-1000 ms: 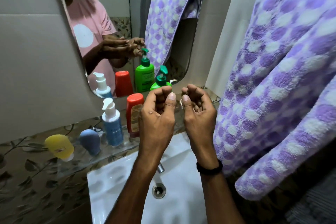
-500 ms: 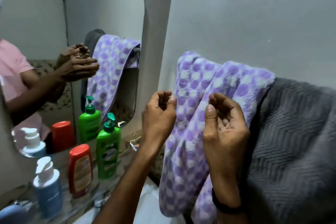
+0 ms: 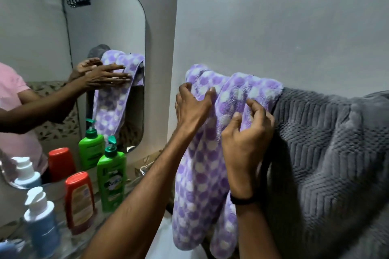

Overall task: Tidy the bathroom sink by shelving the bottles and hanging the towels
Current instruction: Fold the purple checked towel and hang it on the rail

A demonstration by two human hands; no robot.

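A purple dotted towel (image 3: 202, 174) hangs over a rail on the right wall, next to a grey ribbed towel (image 3: 326, 153). My left hand (image 3: 192, 107) rests on the purple towel's top left fold with fingers spread. My right hand (image 3: 247, 130) is on the towel's upper middle, where its curled fingertips and thumb pinch the fabric. On the glass shelf (image 3: 69, 245) under the mirror stand a green pump bottle (image 3: 111, 176), a red-capped bottle (image 3: 79, 200) and a blue bottle with a white pump (image 3: 41, 223). The rail itself is hidden by the towels.
The mirror (image 3: 105, 27) on the left wall reflects a person's arms, the towels and the bottles. A strip of white sink (image 3: 162, 235) shows below my left forearm. A smooth white wall rises above the towels.
The view swung up and right from the sink to the towel rail. Both hands, loosely curled and apart from the towel before, have moved forward onto the top of the purple towel.
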